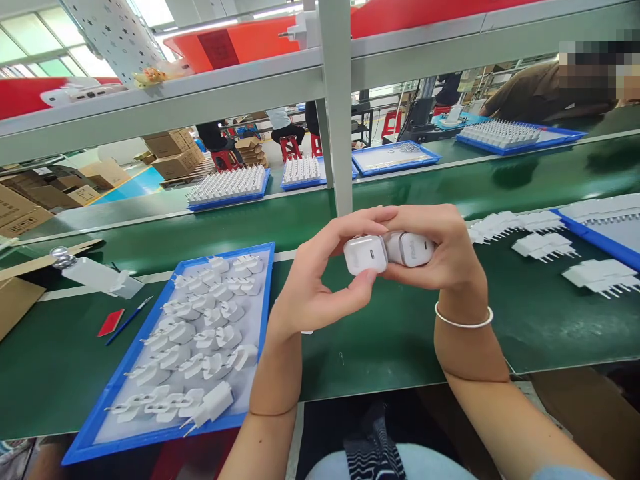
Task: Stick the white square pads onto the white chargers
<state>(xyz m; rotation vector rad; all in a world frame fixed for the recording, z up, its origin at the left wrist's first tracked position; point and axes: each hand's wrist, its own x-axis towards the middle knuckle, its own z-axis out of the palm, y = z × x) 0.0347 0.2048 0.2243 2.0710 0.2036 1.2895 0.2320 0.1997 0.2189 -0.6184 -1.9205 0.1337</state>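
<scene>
Both my hands are raised over the green bench, close together. My left hand [315,280] pinches a white charger [365,256] between thumb and fingers, its small port facing me. My right hand [450,247] is wrapped round another white charger [417,249] with a port and faint lettering on its end. A further white piece shows between the two, partly hidden, and I cannot tell whether they touch. Left of my hands lies a blue-rimmed tray [155,441] with rows of white plug pieces. One whole plug charger [214,405] rests at its near corner.
On the right, rows of white chargers with pins [600,275] lie beside a blue tray [600,239]. A shelf post [336,107] stands ahead. Past it are trays of plugs [227,185] and a person [525,90]. A blue pen [129,321] and red card [111,323] lie left.
</scene>
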